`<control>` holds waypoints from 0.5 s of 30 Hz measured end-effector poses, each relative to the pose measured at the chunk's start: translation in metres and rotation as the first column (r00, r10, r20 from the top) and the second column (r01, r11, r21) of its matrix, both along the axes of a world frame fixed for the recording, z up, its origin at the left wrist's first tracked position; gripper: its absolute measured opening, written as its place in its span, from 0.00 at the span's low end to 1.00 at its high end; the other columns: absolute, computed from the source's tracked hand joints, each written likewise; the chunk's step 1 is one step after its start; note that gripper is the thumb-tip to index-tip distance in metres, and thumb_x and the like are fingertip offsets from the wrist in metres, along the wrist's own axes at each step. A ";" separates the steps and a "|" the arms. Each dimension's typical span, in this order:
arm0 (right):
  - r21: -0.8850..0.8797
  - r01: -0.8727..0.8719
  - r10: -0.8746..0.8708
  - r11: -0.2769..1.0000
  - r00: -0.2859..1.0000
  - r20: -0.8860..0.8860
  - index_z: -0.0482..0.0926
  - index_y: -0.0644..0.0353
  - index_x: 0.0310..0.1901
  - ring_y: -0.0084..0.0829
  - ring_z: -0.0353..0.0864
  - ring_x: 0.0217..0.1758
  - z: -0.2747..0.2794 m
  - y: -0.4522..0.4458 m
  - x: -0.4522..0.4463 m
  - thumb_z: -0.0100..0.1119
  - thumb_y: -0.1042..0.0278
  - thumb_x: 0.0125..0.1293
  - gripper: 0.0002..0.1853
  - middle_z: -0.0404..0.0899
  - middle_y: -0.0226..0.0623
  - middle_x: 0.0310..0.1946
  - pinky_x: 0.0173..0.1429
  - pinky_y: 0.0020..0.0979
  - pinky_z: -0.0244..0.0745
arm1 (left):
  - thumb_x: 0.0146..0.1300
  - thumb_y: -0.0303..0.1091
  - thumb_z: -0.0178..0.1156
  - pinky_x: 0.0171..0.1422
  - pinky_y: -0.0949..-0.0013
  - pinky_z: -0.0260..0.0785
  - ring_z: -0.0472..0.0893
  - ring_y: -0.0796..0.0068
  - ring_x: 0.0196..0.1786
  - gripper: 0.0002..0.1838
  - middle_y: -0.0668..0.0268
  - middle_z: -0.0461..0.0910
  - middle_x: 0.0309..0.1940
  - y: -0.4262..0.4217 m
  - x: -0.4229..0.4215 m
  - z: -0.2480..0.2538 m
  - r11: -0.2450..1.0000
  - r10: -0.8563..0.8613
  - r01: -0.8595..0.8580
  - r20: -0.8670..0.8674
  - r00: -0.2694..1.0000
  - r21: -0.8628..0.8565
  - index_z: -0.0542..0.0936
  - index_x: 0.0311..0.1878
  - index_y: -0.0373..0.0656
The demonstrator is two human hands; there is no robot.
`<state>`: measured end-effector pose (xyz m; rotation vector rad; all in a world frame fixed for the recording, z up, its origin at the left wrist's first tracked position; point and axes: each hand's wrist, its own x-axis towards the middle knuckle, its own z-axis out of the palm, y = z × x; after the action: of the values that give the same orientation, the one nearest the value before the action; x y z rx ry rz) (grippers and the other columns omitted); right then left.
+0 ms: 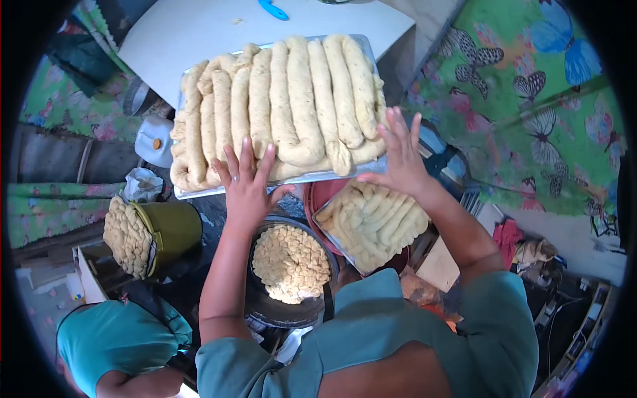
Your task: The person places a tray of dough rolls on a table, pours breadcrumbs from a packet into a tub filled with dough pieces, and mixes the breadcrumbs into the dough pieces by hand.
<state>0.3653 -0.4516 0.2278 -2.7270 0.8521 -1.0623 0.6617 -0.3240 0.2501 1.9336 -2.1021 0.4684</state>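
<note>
Along the near edge of the tray (332, 175), left hand (247, 186) and right hand (403, 160) spread wide!
Fingers at the dough ropes (300, 99); any grip, can't tell.

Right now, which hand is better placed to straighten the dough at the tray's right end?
Likely the right hand: its fingers are beside that dough, while the left hand is nearer the middle of the tray.

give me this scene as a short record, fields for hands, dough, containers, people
left hand: fingers spread, at tray's near edge, by dough ropes
right hand: open, at tray's near right corner
dough ropes: side by side on metal tray
dark round pan: holds lumpy mass
olive bucket: lumpy mass at its mouth
other person: teal top, lower left
</note>
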 end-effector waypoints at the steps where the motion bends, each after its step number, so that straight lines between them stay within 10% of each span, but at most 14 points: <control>1: -0.059 -0.048 0.044 0.997 0.997 -0.065 0.53 0.49 0.69 0.46 0.43 0.77 0.002 -0.004 0.000 0.63 0.32 0.48 0.51 0.49 0.44 0.72 0.71 0.67 0.23 | 0.48 0.69 0.59 0.74 0.38 0.22 0.34 0.42 0.76 0.48 0.54 0.43 0.75 -0.005 0.000 -0.002 0.999 -0.032 0.032 0.001 0.999 -0.022 0.63 0.70 0.55; 8: -0.264 -0.070 0.063 0.962 0.997 -0.032 0.56 0.41 0.70 0.39 0.45 0.77 -0.010 -0.032 -0.004 0.56 0.29 0.52 0.46 0.48 0.37 0.73 0.72 0.66 0.24 | 0.50 0.70 0.58 0.72 0.39 0.12 0.26 0.44 0.76 0.48 0.51 0.35 0.75 -0.018 -0.011 -0.010 0.995 -0.049 0.043 -0.062 0.997 -0.095 0.60 0.72 0.58; 15: 0.002 0.417 -0.416 0.909 0.906 0.073 0.53 0.44 0.71 0.41 0.55 0.72 0.017 -0.054 -0.021 0.61 0.44 0.57 0.43 0.50 0.39 0.71 0.70 0.69 0.33 | 0.56 0.59 0.62 0.72 0.38 0.18 0.34 0.40 0.76 0.42 0.49 0.39 0.75 -0.075 -0.041 -0.002 0.995 0.011 -0.024 -0.125 0.992 -0.101 0.59 0.72 0.59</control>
<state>0.3438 -0.5060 0.2450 -2.5562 1.4663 -1.2245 0.6210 -0.3993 0.2483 1.8748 -1.9462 0.4384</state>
